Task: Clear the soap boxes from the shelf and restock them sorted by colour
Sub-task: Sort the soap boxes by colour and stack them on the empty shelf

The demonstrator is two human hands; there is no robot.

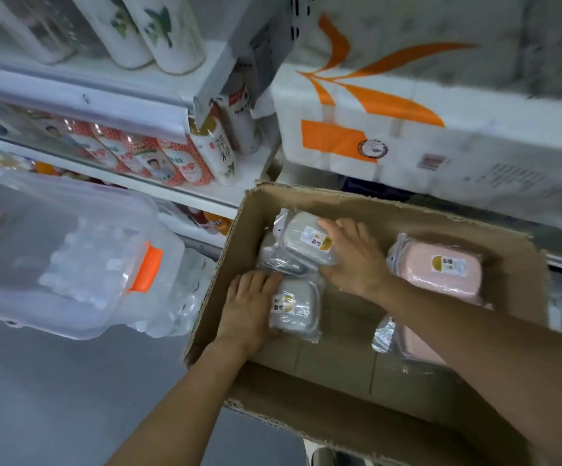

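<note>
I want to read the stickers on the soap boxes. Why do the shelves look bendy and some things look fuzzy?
Head view: the wide lens curves the shelf edge; the tissue pack and clear bin are smeared, probably by motion; glare glints off the plastic wrap on the grey soap box and pink soap box, so their stickers stay unreadable.

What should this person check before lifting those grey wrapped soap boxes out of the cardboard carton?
1. Left hand grips the near grey plastic-wrapped soap box: ok.
2. Right hand holds the far grey wrapped soap box: ok.
3. Third grey box underneath is free to lift: cannot tell.
4. Pink wrapped soap boxes lie apart from the grey ones: ok.
5. Brown cardboard carton is open on top: ok.
</note>
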